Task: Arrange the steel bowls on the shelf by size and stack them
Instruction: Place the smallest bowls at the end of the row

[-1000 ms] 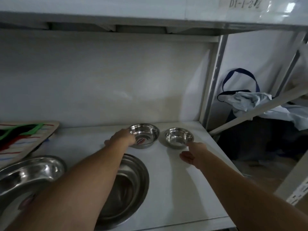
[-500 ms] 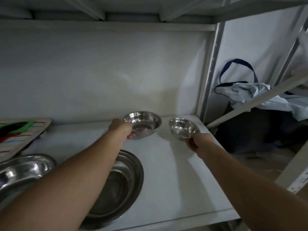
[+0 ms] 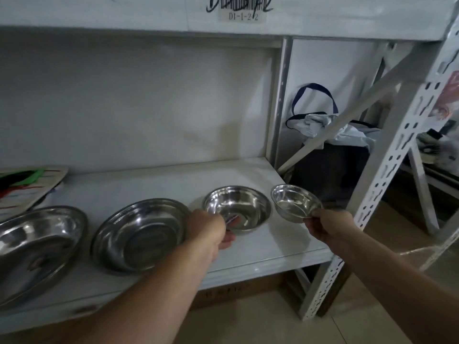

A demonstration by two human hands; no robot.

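The leftmost bowl (image 3: pixel 37 247) runs off frame. Left hand (image 3: pixel 211 232) fingers pinch the medium bowl (image 3: pixel 238 207) near its rim; right hand (image 3: pixel 327 227) pinches the small bowl (image 3: pixel 295 202), tilted, off the shelf (image 3: pixel 273 247).

Dim white wall (image 3: pixel 129 100) behind pale metal racking (image 3: pixel 387 167), tan tiled floor (image 3: pixel 273 319), perhaps a dark bag (image 3: pixel 330 167) beyond.

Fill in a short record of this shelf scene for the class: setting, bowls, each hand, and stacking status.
setting: white shelf on a metal rack
bowls: four steel, largest bowl far left, wide bowl next, medium bowl, small bowl far right
left hand: grips the medium bowl's near rim
right hand: holds the small bowl, tilted, past the shelf's right end
stacking: none nested yet
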